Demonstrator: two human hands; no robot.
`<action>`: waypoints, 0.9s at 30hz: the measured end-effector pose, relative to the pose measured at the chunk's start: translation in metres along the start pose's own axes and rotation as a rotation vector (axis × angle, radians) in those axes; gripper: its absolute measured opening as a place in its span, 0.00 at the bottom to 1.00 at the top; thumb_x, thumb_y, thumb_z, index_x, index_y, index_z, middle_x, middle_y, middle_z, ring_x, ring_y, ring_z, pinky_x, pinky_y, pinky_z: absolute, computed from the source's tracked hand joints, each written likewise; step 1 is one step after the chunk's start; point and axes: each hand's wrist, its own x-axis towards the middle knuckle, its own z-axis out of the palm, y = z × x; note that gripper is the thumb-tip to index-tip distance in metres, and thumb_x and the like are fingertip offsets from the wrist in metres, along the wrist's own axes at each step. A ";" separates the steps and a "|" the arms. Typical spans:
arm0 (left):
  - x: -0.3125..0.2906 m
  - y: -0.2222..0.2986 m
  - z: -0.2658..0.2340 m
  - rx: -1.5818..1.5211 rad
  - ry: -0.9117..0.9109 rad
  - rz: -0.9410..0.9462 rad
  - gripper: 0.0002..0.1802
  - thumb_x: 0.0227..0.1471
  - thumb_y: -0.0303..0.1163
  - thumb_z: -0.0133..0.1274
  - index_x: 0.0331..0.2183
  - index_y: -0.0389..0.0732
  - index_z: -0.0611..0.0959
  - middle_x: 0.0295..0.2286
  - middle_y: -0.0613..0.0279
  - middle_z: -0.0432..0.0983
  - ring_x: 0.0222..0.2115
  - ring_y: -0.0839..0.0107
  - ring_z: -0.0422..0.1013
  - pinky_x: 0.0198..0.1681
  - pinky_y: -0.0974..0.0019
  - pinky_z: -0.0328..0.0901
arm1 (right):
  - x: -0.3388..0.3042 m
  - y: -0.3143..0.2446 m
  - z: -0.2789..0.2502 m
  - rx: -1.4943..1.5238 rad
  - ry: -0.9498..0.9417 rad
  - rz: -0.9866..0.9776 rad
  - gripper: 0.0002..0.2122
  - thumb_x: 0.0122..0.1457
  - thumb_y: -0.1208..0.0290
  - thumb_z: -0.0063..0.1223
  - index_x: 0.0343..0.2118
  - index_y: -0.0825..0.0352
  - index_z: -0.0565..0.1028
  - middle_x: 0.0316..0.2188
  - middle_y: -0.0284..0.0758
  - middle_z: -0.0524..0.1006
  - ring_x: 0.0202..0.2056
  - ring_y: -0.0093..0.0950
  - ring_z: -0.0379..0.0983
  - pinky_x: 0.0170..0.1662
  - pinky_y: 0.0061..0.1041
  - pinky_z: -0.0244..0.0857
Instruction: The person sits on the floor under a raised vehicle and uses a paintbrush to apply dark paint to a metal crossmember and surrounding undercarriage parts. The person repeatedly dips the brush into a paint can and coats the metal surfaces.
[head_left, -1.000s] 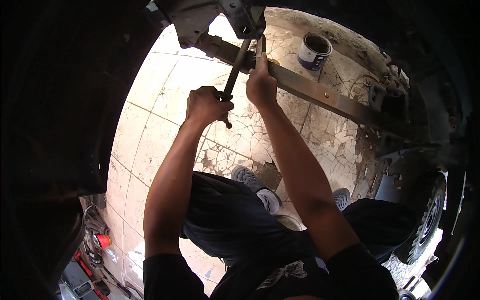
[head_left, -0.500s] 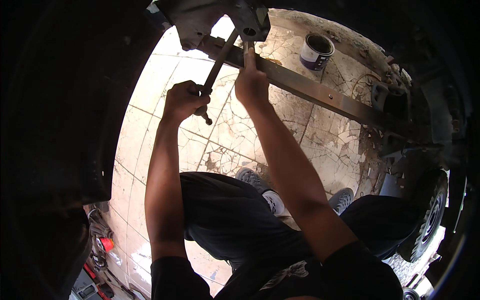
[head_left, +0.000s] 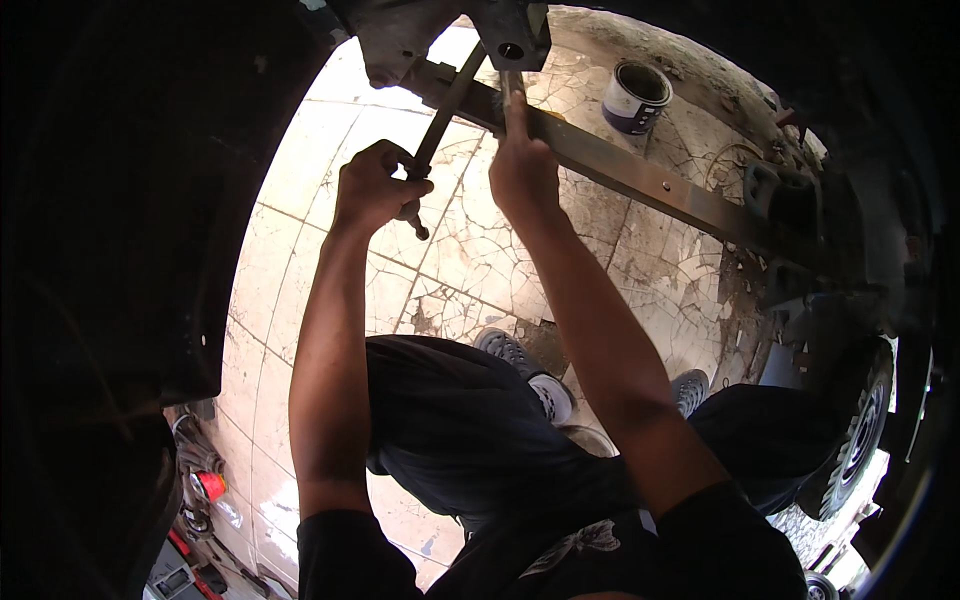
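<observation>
While the left hand point(head_left: 376, 190) is grasping a dark, slender metal rod point(head_left: 448, 110) by its near end, apparently steadying it, the right hand point(head_left: 525, 178) is clasping a greyish metal bar point(head_left: 511, 82) beside a far, dark, holed metal bracket point(head_left: 505, 27).

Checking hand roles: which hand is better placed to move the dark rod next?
Probably the left hand: it holds the rod near one end; the right hand seems to hold another bar.

From where I'm standing I count two hands point(head_left: 380, 190), two forearms point(head_left: 330, 350), two trouser legs point(head_left: 470, 420), two shoes point(head_left: 510, 347); one rod point(head_left: 450, 113), one bar point(head_left: 510, 82), one beam point(head_left: 640, 175), one can point(head_left: 632, 117), one big tyre point(head_left: 862, 435).
</observation>
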 end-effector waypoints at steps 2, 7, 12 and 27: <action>0.001 -0.002 0.000 0.000 0.012 0.003 0.12 0.44 0.18 0.66 0.33 0.32 0.81 0.23 0.61 0.80 0.17 0.78 0.74 0.18 0.70 0.67 | 0.018 -0.004 -0.003 -0.022 -0.008 -0.018 0.34 0.66 0.72 0.45 0.72 0.58 0.44 0.37 0.61 0.79 0.39 0.56 0.81 0.43 0.48 0.76; 0.004 0.003 0.007 -0.009 0.011 -0.059 0.12 0.43 0.20 0.67 0.32 0.32 0.82 0.25 0.61 0.80 0.17 0.77 0.74 0.19 0.71 0.68 | -0.018 0.019 0.001 -0.048 0.123 -0.112 0.34 0.68 0.70 0.47 0.72 0.60 0.45 0.34 0.61 0.80 0.36 0.57 0.80 0.41 0.50 0.76; 0.004 -0.015 -0.005 0.101 0.051 -0.052 0.15 0.43 0.23 0.69 0.35 0.35 0.83 0.27 0.62 0.81 0.19 0.77 0.74 0.21 0.71 0.69 | -0.072 0.013 -0.023 -0.038 -0.109 0.024 0.36 0.68 0.68 0.49 0.73 0.59 0.43 0.29 0.56 0.80 0.32 0.54 0.81 0.36 0.51 0.75; -0.006 0.011 0.012 0.170 0.131 -0.067 0.30 0.41 0.23 0.69 0.48 0.34 0.79 0.33 0.58 0.83 0.24 0.73 0.78 0.27 0.68 0.74 | -0.076 0.038 -0.020 -0.018 -0.044 0.043 0.35 0.68 0.69 0.48 0.73 0.58 0.42 0.29 0.56 0.80 0.32 0.54 0.81 0.38 0.50 0.75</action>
